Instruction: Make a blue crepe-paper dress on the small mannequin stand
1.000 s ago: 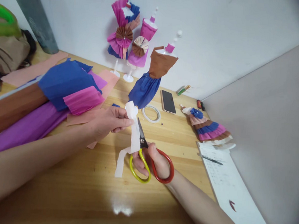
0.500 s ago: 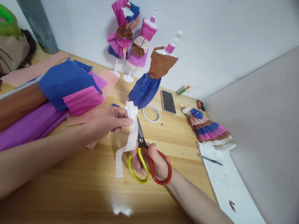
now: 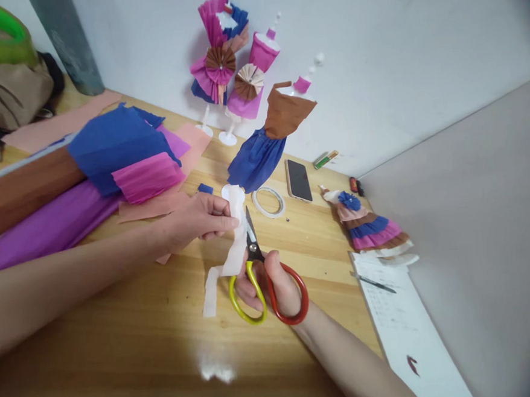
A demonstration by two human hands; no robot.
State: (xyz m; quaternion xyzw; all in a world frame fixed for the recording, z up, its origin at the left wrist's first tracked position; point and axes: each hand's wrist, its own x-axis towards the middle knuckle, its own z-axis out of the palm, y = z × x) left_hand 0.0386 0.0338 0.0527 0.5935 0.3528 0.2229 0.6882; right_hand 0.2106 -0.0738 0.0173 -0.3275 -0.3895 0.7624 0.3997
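Note:
Between its thumb and fingers my left hand pinches a narrow white paper strip near the top. The strip hangs down, bends to the left and ends in a lower tail. My right hand holds scissors with one yellow and one red handle. Their dark blades point up, close along the strip's right edge, and look nearly closed. Just beyond the hands stands a small mannequin in a brown top and blue skirt. A roll of tape lies right of its base.
Blue, pink, brown and purple paper is piled at the left. Dressed mannequins stand by the wall. Further right are a phone, a striped paper dress and a written sheet with a pen.
My left hand and the top of the strip have moved slightly down and right. The scissors have shifted a little right, and their blades look closer together. More of the small blue piece shows.

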